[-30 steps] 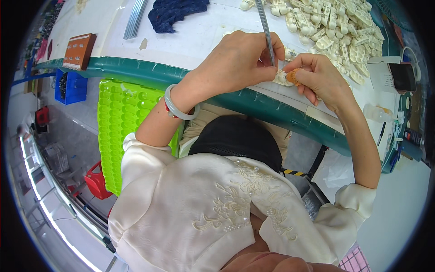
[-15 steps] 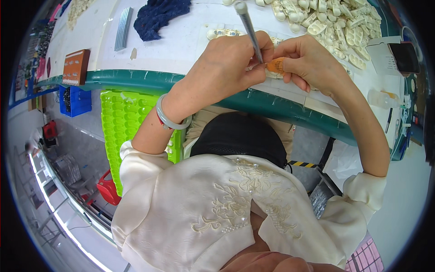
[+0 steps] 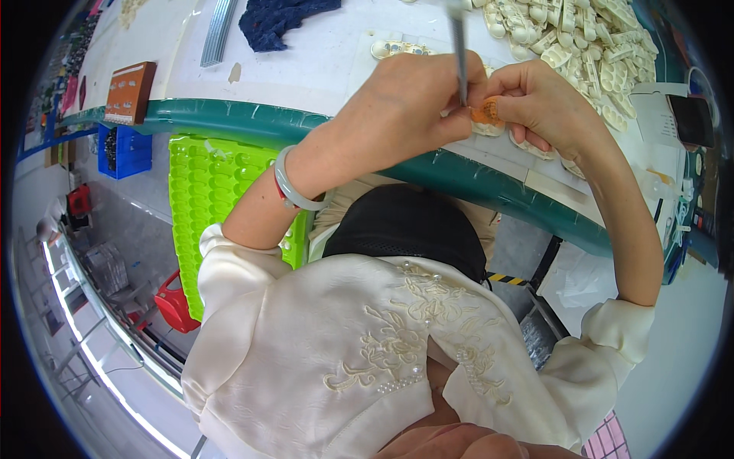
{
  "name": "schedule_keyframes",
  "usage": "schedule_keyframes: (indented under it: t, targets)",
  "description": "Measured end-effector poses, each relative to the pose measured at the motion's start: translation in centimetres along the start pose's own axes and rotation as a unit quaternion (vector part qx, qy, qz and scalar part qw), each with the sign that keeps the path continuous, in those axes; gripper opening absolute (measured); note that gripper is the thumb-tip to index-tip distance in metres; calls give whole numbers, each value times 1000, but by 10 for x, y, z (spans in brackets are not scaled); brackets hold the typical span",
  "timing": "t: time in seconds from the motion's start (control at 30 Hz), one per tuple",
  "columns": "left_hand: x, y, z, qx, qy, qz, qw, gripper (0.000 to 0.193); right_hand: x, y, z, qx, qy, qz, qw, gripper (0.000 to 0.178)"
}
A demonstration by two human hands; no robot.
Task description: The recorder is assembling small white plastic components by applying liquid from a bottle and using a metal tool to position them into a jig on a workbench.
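Pinching the rod (image 3: 459, 50) with the left grip (image 3: 401, 107), long axis up-view; tip just left of the orange piece (image 3: 487, 112), over the surface (image 3: 306, 73); at the right grip (image 3: 562, 109), pinched or worn, cannot tell.

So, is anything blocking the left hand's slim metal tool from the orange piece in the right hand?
Nothing visible does. The left hand holds the slim metal tool with its lower end close beside the orange piece, which the right hand pinches from the other side. Whether they touch, I cannot tell.
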State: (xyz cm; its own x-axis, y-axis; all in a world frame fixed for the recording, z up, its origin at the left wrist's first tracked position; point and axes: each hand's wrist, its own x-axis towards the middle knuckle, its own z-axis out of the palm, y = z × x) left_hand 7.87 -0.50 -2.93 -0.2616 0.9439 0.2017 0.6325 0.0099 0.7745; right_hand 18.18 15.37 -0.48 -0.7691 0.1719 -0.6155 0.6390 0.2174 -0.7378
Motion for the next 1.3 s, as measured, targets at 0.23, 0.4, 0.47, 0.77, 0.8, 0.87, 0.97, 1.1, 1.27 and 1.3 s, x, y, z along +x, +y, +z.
schedule_keyframes:
  t: [0.23,0.4,0.47,0.77,0.8,0.87,0.97,1.1,1.27,1.3]
  targets:
    - [-8,-1,-43,-90,176,-30,980,17,4,-2,3,-10,22,5,1000,11]
    - [-19,-4,-33,-70,80,-50,993,15,5,-9,2,-41,11,-2,999,13]
    - [-19,-6,-32,-77,74,-73,992,13,7,-10,2,-41,8,-4,999,13]
    - [-27,-20,-38,-99,43,-102,989,12,9,-8,-2,-58,5,19,998,15]
    - [-27,-20,-38,-99,44,-103,989,12,9,-8,-2,-56,1,29,998,16]
    - [-27,-21,-39,-128,47,-138,981,12,9,-10,-1,-51,-2,23,998,16]
    - [-27,-23,-41,-85,24,-122,989,11,9,-10,0,-48,-1,17,999,16]
    - [-24,-26,-42,-107,17,-118,987,10,9,-10,0,-49,-2,13,999,17]
    - [-21,-17,-38,-9,-5,-101,995,9,-3,-22,3,-65,1,-12,998,19]
    - [-22,-17,-38,-8,-4,-102,995,9,-3,-25,4,-69,-3,-33,997,22]
